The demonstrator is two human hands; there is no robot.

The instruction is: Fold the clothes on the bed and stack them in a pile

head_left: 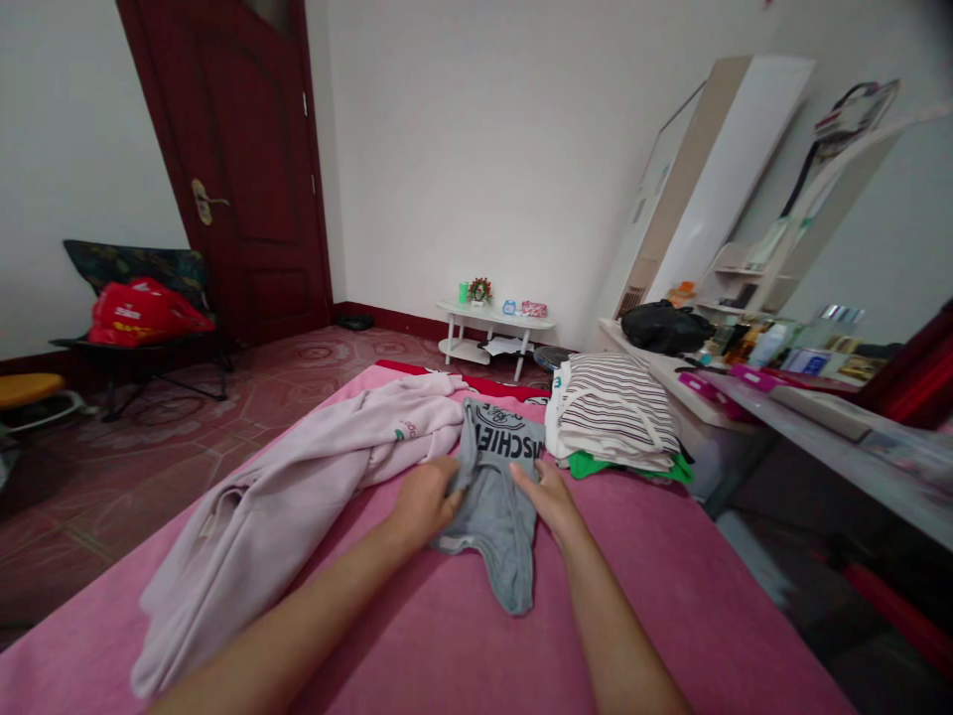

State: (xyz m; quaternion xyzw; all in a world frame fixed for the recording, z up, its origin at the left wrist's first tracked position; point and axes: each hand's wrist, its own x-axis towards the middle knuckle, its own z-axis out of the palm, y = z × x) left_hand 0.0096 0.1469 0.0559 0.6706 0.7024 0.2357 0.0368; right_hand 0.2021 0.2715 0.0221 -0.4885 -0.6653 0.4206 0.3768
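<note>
A grey shirt [487, 497] with black lettering lies partly folded on the pink bed cover [625, 596], its near part bunched and trailing toward me. My left hand [426, 499] is closed on the shirt's left edge. On the opposite edge, my right hand [547, 497] pinches the fabric between thumb and fingers. To the left, a pale pink sweatshirt [320, 487] is spread lengthwise, close to my left forearm. Just beyond my right hand sits a stack of folded clothes [614, 407], with a striped piece on top and green fabric at the bottom.
A dressing table [715, 382] with bottles, a black bag [665, 328] and a mirror stands along the right side. Beyond the bed is a small white table [495, 318]. At left, a folding chair [138, 260] carries a red bag [145, 313], near a closed brown door [242, 169].
</note>
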